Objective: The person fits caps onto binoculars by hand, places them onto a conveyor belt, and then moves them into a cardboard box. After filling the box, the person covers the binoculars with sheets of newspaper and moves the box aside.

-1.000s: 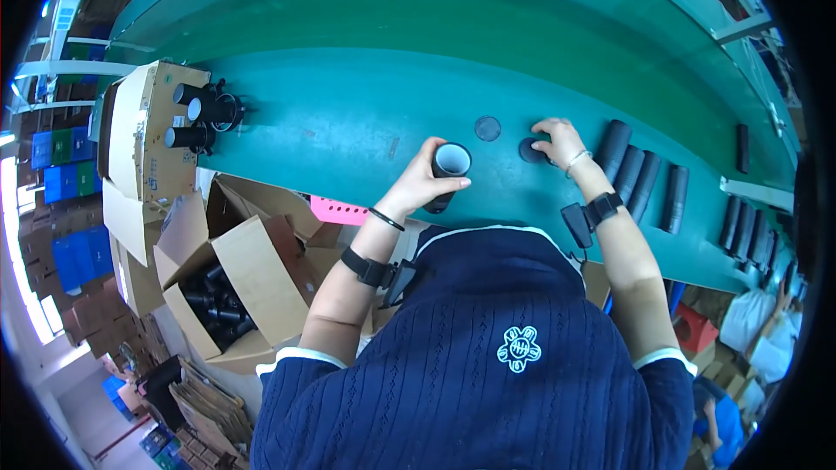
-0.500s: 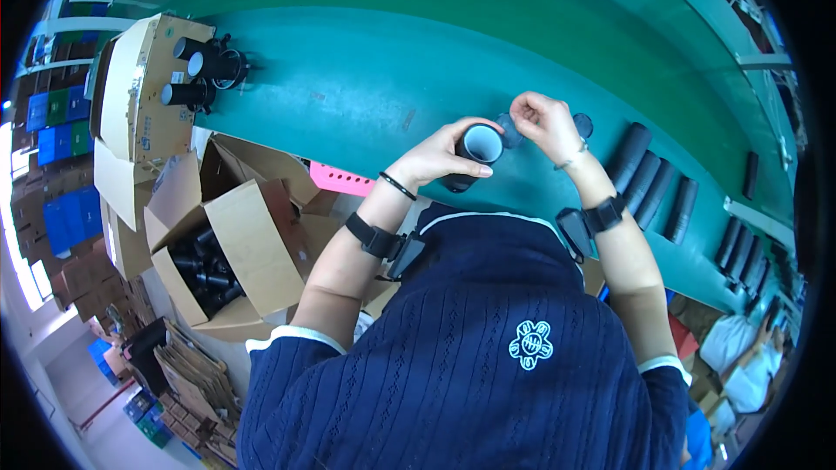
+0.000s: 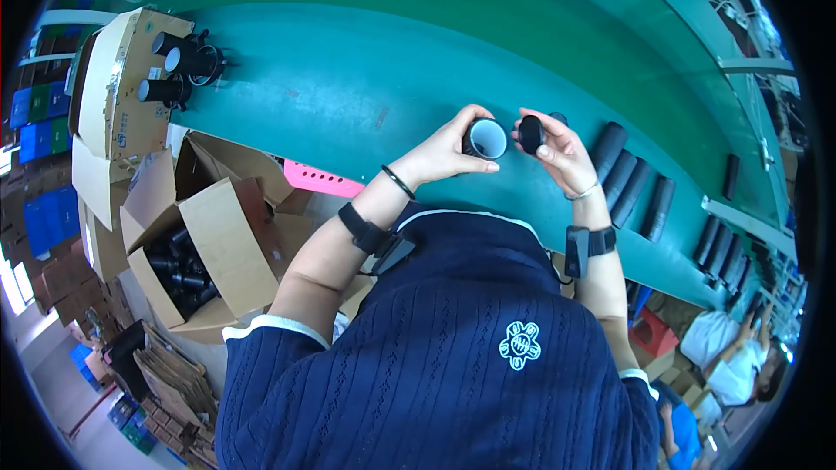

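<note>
My left hand [image 3: 446, 150] is wrapped round a black cylindrical cup [image 3: 488, 139] with a pale inside, its mouth turned up toward me. Just to the right, my right hand [image 3: 570, 159] grips a round black lid [image 3: 531, 134] by its edge. A small gap separates lid and cup. Behind the right fingers, part of another dark round piece [image 3: 559, 117] shows on the green workbench [image 3: 348, 96]. Several black cylinders [image 3: 628, 181] lie in a row to the right of that hand.
Black cups with clamp-like parts [image 3: 179, 65] stand at the far left beside a carton [image 3: 122, 87]. Below, an open carton [image 3: 222, 244] holds black parts, near a pink perforated tray [image 3: 322, 179]. More cylinders [image 3: 718, 248] lie farther right; another person [image 3: 727, 352] is at lower right.
My right hand has picked up the round black lid from the bench and turned it upright beside the cup. The left hand still holds the cup, now tilted slightly toward the lid.
</note>
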Tool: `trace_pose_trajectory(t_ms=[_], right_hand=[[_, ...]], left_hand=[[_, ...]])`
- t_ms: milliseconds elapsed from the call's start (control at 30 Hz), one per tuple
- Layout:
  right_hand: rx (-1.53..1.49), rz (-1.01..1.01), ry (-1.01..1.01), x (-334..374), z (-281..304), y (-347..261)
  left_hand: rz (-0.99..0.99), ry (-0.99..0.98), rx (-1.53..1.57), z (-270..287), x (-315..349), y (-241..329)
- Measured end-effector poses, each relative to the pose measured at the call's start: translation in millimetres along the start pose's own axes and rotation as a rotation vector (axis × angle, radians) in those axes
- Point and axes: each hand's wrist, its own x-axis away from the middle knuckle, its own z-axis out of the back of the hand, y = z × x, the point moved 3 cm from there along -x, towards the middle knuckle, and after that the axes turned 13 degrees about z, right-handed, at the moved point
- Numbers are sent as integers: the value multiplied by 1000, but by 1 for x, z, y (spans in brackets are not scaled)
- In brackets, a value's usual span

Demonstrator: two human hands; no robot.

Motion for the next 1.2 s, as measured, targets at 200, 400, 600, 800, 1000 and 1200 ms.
trace_pose_trajectory(t_ms=[200, 400, 600, 800, 1000, 1200], right_hand=[[912, 223, -158, -9, -49, -36], [1199, 329, -218, -8, -52, -24], [1263, 343, -193, -5, -55, -22], [1306, 335, -158, -3, -54, -19], [1398, 355, -218, -5, -63, -24], [1386, 350, -236, -7, -61, -24]], left_hand=[[-172, 121, -396, 0, -15, -17], [-179, 131, -470, -6, -8, -15], [-164, 191, -517, -8, -10, -19], [-165, 232, -572, -12, -11, -24], [-162, 249, -597, -14, -11, -23], [-181, 260, -610, -14, -10, -22]])
